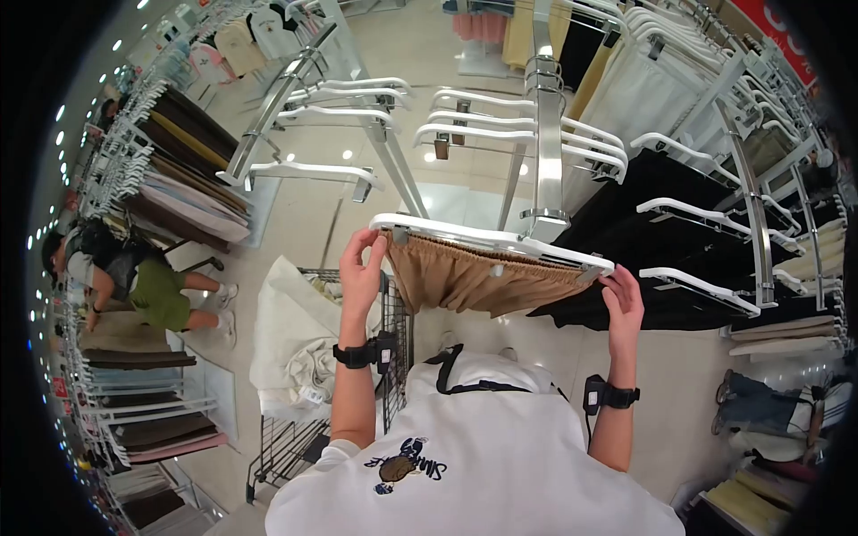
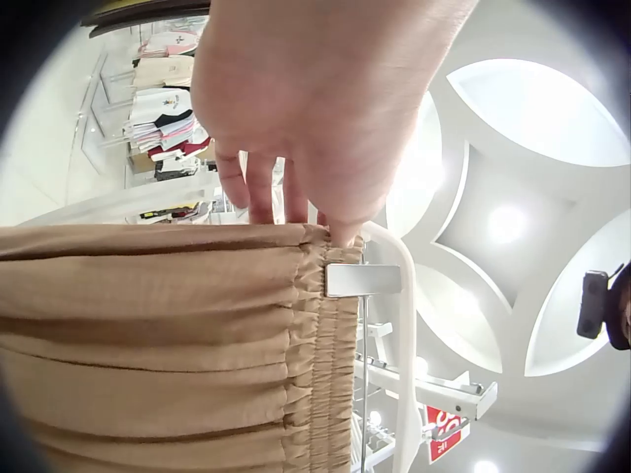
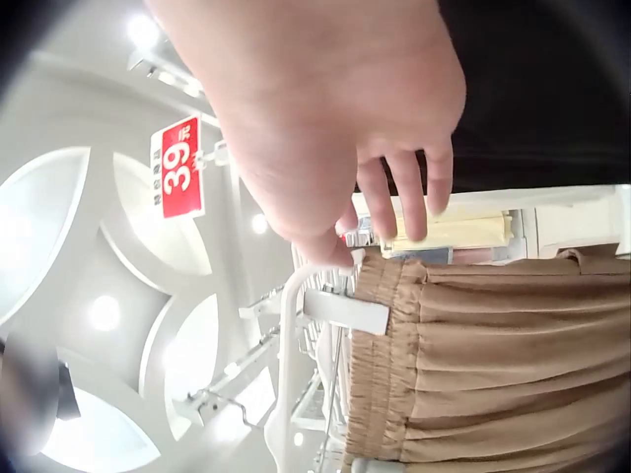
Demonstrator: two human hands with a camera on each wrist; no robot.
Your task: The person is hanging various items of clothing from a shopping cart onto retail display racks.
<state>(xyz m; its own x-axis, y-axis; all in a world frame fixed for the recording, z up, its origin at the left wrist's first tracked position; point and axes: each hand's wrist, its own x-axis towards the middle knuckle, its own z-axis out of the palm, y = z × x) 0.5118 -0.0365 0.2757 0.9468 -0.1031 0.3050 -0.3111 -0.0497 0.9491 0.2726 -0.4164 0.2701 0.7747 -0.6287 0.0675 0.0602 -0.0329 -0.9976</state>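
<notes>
A white clip hanger (image 1: 483, 234) spans the space before me, with a brown elastic-waist garment (image 1: 487, 277) hanging from its metal clips. At its left end my left hand (image 1: 361, 272) pinches the corner; the thumb lies by the gathered waistband (image 2: 330, 365) and a metal clip (image 2: 363, 280). My right hand (image 1: 623, 299) pinches the opposite end between thumb and forefinger, its other fingers (image 3: 409, 192) extended. The garment's lower part is hidden in the head view.
White hangers (image 1: 527, 129) hang on a metal rack arm just ahead. Black garments (image 1: 643, 241) hang close on the right. A wire cart (image 1: 393, 348) holding white cloth (image 1: 290, 339) stands at the left. Farther left, a person in green shorts (image 1: 161, 295) is by another clothes rack.
</notes>
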